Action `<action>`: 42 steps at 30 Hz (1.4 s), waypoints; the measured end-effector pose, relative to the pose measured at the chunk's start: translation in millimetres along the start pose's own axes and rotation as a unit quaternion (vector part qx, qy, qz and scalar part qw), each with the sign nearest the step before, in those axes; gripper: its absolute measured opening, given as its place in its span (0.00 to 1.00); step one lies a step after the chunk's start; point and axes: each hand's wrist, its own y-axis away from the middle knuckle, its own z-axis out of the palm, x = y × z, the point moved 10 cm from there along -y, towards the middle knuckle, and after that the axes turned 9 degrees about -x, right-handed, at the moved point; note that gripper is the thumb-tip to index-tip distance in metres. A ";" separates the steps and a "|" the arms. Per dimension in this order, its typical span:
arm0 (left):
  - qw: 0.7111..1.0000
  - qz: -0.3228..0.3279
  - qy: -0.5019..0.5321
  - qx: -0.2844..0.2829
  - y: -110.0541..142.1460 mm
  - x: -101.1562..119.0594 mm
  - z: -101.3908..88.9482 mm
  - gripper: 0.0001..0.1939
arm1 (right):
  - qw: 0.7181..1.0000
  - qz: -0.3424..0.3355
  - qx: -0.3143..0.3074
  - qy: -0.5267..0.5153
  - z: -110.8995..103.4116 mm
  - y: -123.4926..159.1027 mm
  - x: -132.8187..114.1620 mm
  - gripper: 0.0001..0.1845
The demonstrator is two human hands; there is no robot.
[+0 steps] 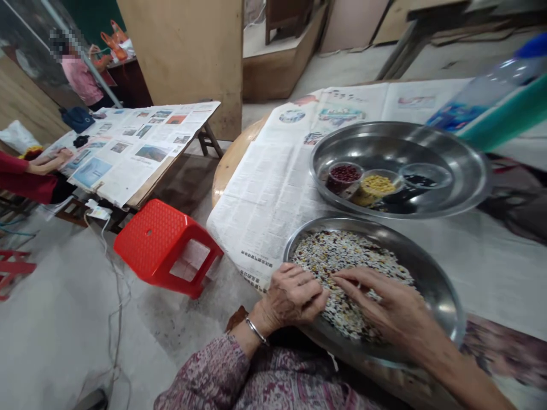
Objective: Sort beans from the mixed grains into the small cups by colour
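Observation:
A steel basin holds a dense mix of small white, black, yellow and red beans and grains. My left hand, with a thin metal bangle on its wrist, rests at the near edge of the mix with its fingers bunched. My right hand lies over the mix, fingers reaching left toward my left hand. Whether either hand pinches any grains is hidden. Behind, a larger steel basin holds a cup of red beans, a cup of yellow grains and a cup of black beans.
Newspaper covers the round wooden table under the basins. A blurred plastic bottle sits at upper right. A red plastic stool stands on the floor to the left. Another person's hand rests on a newspaper-covered table.

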 end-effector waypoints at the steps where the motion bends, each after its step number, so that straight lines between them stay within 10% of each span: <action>1: 1.000 -0.002 0.000 0.006 -0.2 0.3 -2.8 0.15 | 1.000 0.015 0.000 0.001 -5.1 -2.6 4.1 0.11; 15: 0.996 -0.006 0.053 0.074 -1.7 -1.5 -20.1 0.14 | 0.964 0.186 0.179 0.068 -136.7 -55.9 75.3 0.13; 27: 0.996 -0.009 0.040 0.075 -2.0 -1.4 -21.0 0.14 | 0.927 0.296 -0.004 0.229 -128.1 -140.8 106.8 0.10; 42: 0.996 -0.002 0.055 0.069 -0.3 -2.3 -16.8 0.13 | 0.956 0.215 0.061 0.191 -125.7 -124.3 82.1 0.12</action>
